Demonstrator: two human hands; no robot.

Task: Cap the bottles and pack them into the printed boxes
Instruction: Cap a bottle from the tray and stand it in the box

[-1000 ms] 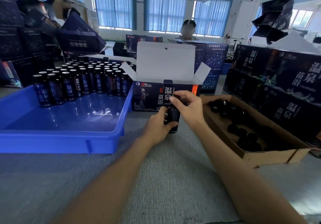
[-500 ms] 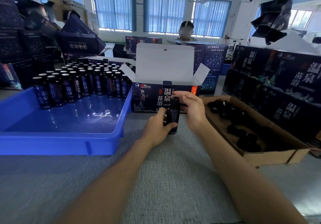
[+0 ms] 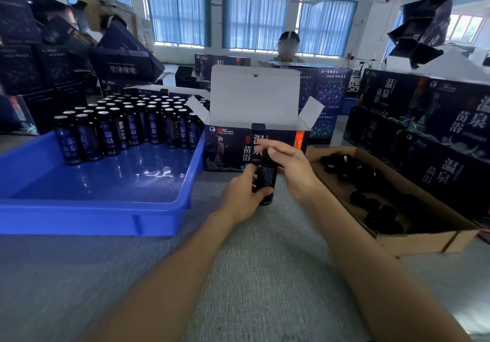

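Head view, bench scene. The left hand is grasping a dark bottle around its lower body, with the thumb lying across the near side, and is keeping it upright. The bottle is standing at the middle of the scene over the grey table, just near of the open printed box. Whether its base is touching the table cannot be told.

The right hand is reaching in from the right and is pinching the bottle at its top between the thumb and curled fingers. The cap is lying hidden under those fingers and blurred.

The printed box is standing with its white lid flap raised on the far side and its two side flaps spread outward.

At left, a blue tray is holding rows of silver-topped labelled bottles, crowded toward its far end. At right, a shallow cardboard tray is holding loose black caps. Farther right, printed cartons are standing in stacks. A person is facing the bench from beyond the box, before curtained windows.
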